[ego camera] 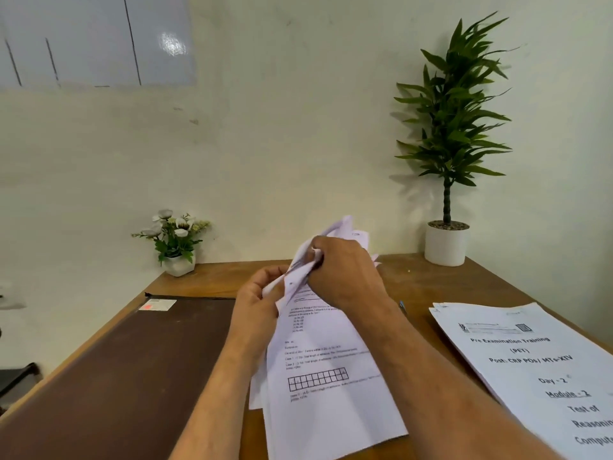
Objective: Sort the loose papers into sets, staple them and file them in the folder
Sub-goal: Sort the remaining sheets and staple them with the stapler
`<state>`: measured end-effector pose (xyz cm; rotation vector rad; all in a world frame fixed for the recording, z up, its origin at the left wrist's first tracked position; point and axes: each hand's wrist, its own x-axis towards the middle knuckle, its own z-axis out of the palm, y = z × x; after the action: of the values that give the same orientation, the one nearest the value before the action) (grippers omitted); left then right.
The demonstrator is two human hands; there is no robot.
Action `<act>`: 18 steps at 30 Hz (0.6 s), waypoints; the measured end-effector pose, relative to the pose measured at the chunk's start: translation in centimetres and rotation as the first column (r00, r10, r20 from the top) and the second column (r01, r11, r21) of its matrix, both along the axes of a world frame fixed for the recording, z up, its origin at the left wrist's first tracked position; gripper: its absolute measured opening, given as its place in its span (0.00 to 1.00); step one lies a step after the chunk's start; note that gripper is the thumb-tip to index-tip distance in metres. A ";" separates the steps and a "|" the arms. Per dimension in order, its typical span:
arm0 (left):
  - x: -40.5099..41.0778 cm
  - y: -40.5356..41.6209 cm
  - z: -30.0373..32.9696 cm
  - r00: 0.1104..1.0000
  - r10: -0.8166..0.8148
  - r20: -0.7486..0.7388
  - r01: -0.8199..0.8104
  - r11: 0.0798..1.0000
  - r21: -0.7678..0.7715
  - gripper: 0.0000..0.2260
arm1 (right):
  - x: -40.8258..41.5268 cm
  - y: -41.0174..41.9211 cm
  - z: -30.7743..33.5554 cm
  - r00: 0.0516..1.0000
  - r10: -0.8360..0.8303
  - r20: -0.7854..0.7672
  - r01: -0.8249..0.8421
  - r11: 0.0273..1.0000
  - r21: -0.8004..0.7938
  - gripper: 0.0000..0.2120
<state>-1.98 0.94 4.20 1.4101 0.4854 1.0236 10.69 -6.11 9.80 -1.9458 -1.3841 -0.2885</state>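
Nearest us, left to right: brown folder [126, 370] lying flat; our left hand [257, 303] and right hand [341, 270] both pinching the paper sheaf's [328, 386] far end, its long axis running away from us; another stack [537, 370] beside it.

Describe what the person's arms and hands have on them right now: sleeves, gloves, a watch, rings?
Both forearms are bare as far as the frame shows; no sleeve edge comes into view. The left hand and right hand wear no gloves. No watch or band shows on either wrist, and no ring shows on the fingers, though some of them are hidden behind the paper.
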 end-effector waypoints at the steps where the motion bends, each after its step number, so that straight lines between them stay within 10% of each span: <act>1: -0.2 0.2 0.2 1.000 -0.003 0.014 0.003 1.000 -0.011 0.09 | -0.2 0.5 0.5 1.000 0.010 0.011 -0.010 1.000 -0.027 0.06; 6: -1.7 2.0 2.5 0.985 0.139 0.107 -0.154 0.977 0.146 0.24 | -1.2 1.1 3.4 0.996 0.028 0.082 -0.024 0.999 -0.041 0.04; 10: -2.4 2.3 5.0 0.960 0.248 0.128 -0.268 0.947 0.176 0.16 | -1.1 1.1 6.1 0.998 0.009 0.059 -0.008 1.000 -0.014 0.07; 13: -2.5 1.6 4.8 0.996 0.044 0.075 -0.057 0.982 0.178 0.09 | -1.5 0.9 6.8 0.999 0.016 0.030 -0.016 1.000 -0.007 0.06; 15: -2.8 0.4 4.0 0.986 -0.136 0.097 0.118 0.977 0.178 0.21 | -1.9 0.7 6.6 0.999 0.018 0.031 -0.018 1.000 0.002 0.07; 18: -2.9 -0.7 3.0 0.997 0.023 -0.067 -0.002 0.956 0.295 0.30 | -2.1 0.3 5.2 0.999 0.028 0.037 -0.029 0.999 0.038 0.03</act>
<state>-4.88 0.22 7.23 1.7143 0.4040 1.0921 8.57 -5.79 15.04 -1.8965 -1.4182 -0.3367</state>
